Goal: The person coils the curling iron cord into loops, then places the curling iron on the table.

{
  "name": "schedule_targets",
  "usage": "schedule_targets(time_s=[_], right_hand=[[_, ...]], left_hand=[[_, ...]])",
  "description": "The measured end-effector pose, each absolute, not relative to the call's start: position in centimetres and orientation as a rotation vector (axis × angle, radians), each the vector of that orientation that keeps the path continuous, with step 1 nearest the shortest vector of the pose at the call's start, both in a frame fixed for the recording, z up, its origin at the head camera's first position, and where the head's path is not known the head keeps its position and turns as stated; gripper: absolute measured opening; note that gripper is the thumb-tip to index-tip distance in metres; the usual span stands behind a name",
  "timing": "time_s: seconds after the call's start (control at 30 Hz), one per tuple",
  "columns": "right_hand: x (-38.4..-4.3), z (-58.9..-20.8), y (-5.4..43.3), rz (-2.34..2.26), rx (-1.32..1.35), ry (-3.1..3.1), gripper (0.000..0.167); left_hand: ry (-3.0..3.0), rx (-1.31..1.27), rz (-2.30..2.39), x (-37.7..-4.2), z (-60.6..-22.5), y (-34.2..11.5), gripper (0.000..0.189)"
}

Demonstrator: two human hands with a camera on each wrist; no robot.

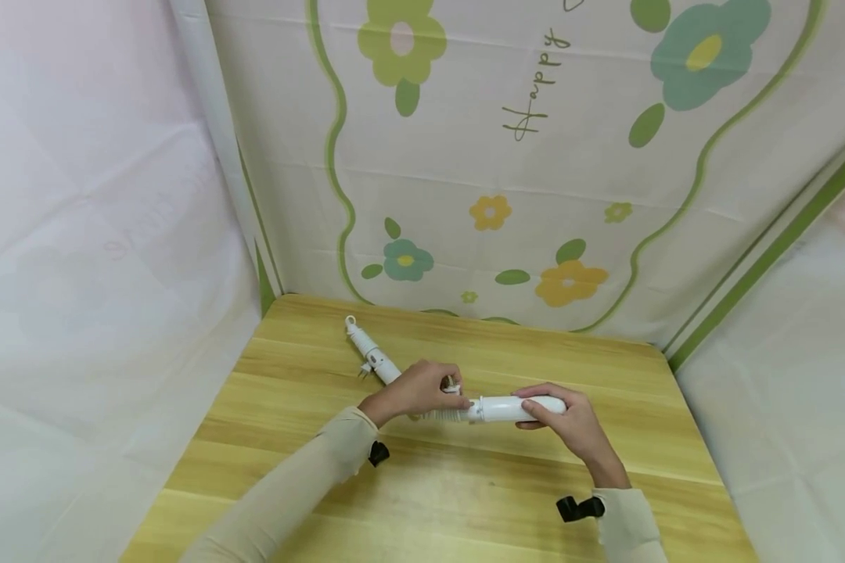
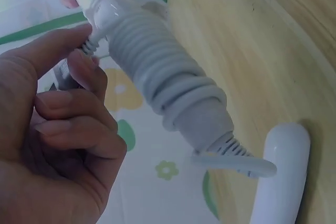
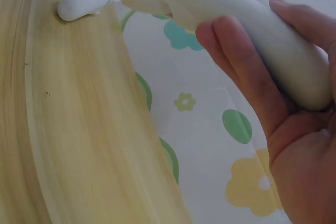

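A white wand-shaped electric appliance [image 1: 503,408] lies crosswise between both hands. Its smooth rounded end is gripped by my right hand [image 1: 570,418], the fingers and thumb around it in the right wrist view. Grey-white cord [image 2: 149,53] is wound in coils about its other section. My left hand [image 1: 418,389] pinches the cord's plug [image 2: 64,74] between thumb and fingers beside the coils; the fingers partly cover it. Behind the left hand rests a second white appliance [image 1: 375,356], with a ring at its far end and a plug showing at its side.
The wood-grain table [image 1: 465,485] carries both appliances. A flower-printed cloth [image 1: 465,156] hangs along the back, and pale cloth walls [image 1: 98,274] stand at either side. Black wrist mounts [image 1: 579,508] stick out from the sleeves.
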State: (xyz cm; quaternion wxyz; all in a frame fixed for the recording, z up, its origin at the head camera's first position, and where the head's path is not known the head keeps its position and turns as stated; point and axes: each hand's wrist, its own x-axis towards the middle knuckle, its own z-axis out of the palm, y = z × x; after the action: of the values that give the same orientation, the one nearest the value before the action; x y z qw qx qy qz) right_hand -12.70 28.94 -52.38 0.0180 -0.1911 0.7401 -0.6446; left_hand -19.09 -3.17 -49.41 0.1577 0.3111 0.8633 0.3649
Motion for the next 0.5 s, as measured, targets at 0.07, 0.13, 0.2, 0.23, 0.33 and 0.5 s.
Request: schedule_targets(time_s=[0.07,0.13,0.2,0.23,0.33,0.5], right_hand=[[-12.5,-52.6,29.3,-1.995,-0.614,2.265,0.021],[-12.4,-52.8,29.6,-1.994,-0.632,2.245,0.021],[-12.2,-52.8,29.8,-1.987,-0.654,2.238,0.022],[-12.1,-52.8,29.9,-1.980,-0.676,2.240,0.022],[-11.5,-52.7,30.0,-1.951,-0.708,2.289,0.025],[-10.7,-52.7,29.8,-1.758,-0.692,2.622,0.029]], left_hand=[[2.438,0.883,1.069,-19.2,-49.6,-3.1,0.026],[2.403,0.860,1.084,-19.3,-49.9,-3.0,0.027],[2.385,0.842,1.080,-19.4,-50.0,-2.9,0.027],[2.381,0.838,1.075,-19.5,-50.0,-2.9,0.026],[2.393,0.841,1.061,-19.6,-50.1,-2.6,0.027],[2.500,0.830,1.034,-19.7,-50.4,-1.8,0.027]])
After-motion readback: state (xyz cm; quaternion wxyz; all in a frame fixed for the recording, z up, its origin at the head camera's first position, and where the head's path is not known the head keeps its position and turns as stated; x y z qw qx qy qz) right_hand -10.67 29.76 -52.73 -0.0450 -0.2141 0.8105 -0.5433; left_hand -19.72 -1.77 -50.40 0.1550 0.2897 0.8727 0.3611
